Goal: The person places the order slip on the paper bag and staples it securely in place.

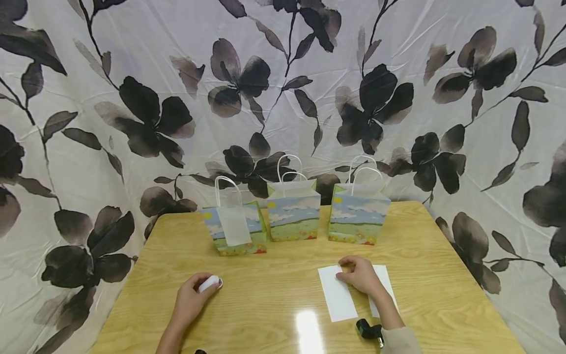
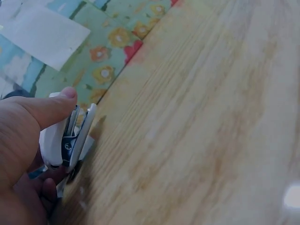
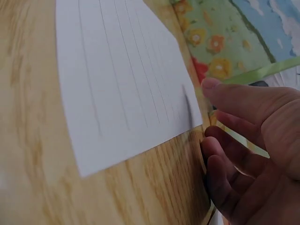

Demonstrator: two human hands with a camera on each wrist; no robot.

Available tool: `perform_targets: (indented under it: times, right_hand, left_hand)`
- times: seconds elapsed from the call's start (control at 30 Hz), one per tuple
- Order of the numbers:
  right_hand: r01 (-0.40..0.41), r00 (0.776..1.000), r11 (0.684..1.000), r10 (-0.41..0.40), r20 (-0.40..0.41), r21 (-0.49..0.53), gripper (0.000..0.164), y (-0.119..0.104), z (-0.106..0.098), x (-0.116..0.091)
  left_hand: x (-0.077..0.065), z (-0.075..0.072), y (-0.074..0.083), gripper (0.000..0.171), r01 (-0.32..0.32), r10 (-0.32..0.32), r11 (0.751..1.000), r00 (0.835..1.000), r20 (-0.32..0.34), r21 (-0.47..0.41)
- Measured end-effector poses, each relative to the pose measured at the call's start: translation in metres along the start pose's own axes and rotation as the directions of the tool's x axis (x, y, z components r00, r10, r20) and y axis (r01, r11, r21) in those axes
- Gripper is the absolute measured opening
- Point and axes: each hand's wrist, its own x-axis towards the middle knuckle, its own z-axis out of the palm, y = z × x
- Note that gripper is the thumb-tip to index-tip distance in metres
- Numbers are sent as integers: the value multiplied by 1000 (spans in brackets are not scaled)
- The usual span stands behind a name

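My left hand (image 1: 191, 300) holds a small white stapler (image 1: 209, 283) above the left part of the table. In the left wrist view the thumb lies over the top of this stapler (image 2: 51, 145), and its jaws stand apart with no paper between them. My right hand (image 1: 360, 276) hovers at the top corner of a white lined paper slip (image 1: 337, 295). The right wrist view shows its thumb and loosely bent fingers (image 3: 234, 96) beside the edge of the slip (image 3: 122, 84), with a gap between them. A second white slip (image 1: 384, 285) lies partly hidden under that hand.
Three paper gift bags with a meadow print stand at the back: a left bag (image 1: 258, 226) with a white slip (image 1: 234, 226) on its front, a middle bag (image 1: 294, 219) and a right bag (image 1: 359, 219). A black device (image 1: 368, 329) sits by the right wrist. Floral cloth (image 1: 283, 108) hangs behind.
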Motion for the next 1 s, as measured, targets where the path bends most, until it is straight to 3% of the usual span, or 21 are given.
perform_targets:
  times: [0.33, 0.6, 0.67, 0.73, 0.77, 0.87, 0.93, 1.0]
  right_hand:
    - [-2, 1000, 1000, 2, 3, 13, 35, 8, 1, 1]
    - [11, 999, 1000, -11, 36, -13, 31, 4, 3, 7]
    - [11, 999, 1000, -10, 42, -13, 32, 2, 2, 8]
    - [4, 999, 1000, -3, 44, -20, 30, 0, 1, 8]
    - [0, 999, 1000, 1, 48, -25, 29, 0, 1, 9]
    - [-8, 998, 999, 11, 65, -41, 24, -1, 0, 9]
    - [-11, 997, 999, 14, 76, -47, 21, -2, 0, 10]
    - [-18, 997, 998, 22, 75, -54, 20, -4, 0, 12]
  left_hand:
    - [-5, 2, -2, 44, -9, 9, 1000, 1000, 25, 26]
    - [-3, -2, -4, 50, -3, 6, 999, 998, 59, -48]
    - [-4, -2, -3, 44, -40, 39, 997, 999, -9, -67]
    - [-7, -1, 1, 32, -83, 66, 990, 987, -146, -110]
    - [-9, 0, 4, 25, -104, 76, 988, 972, -222, -116]
    - [-15, 0, 13, 7, -180, 113, 976, 902, -417, -124]
    - [-18, -1, 20, 3, -222, 149, 968, 880, -451, -114]
    - [-21, -3, 38, 4, -262, 188, 958, 884, -427, -120]
